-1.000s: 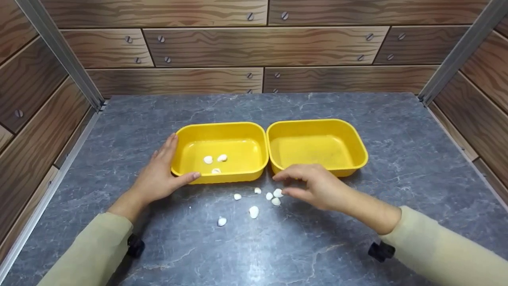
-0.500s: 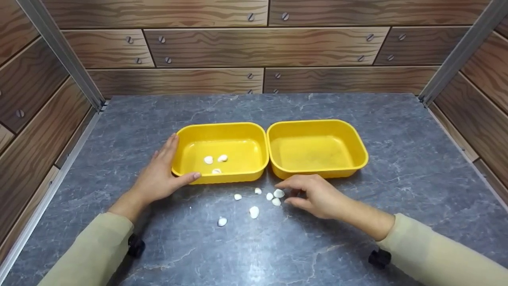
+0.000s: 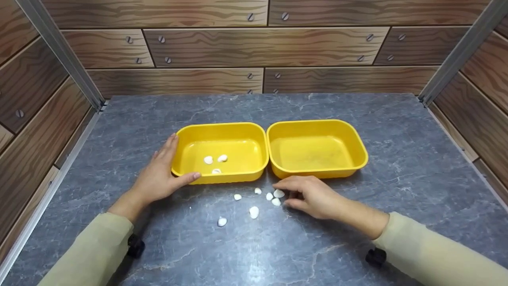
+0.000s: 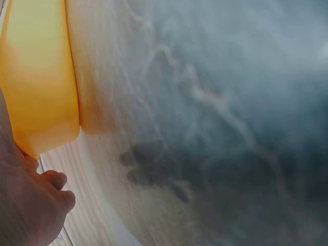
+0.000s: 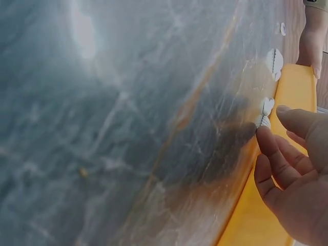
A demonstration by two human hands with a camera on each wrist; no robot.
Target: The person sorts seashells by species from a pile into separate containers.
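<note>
In the head view two yellow plastic bins stand side by side. My left hand (image 3: 156, 174) rests on the near left corner of the left bin (image 3: 254, 175). Its fingers lie along the left side and its thumb on the front rim. Three white seashells lie inside, one of them a shell (image 3: 208, 160) near the middle. My right hand (image 3: 317, 196) is low over the table in front of the right bin (image 3: 317, 174), thumb and index finger apart beside a white shell (image 3: 279, 193). In the right wrist view the index fingertip is close to a ribbed shell (image 5: 265, 122); contact is unclear.
Several more shells lie loose on the grey marbled table (image 3: 178, 250), among them a larger shell (image 3: 254, 212) and a shell (image 3: 222, 221) nearest the front. Wood-patterned panels (image 3: 262, 45) enclose the back and sides.
My right hand has come down and toward the front, to the shells before the right bin, then shifted slightly left. The left hand and both bins have stayed put.
</note>
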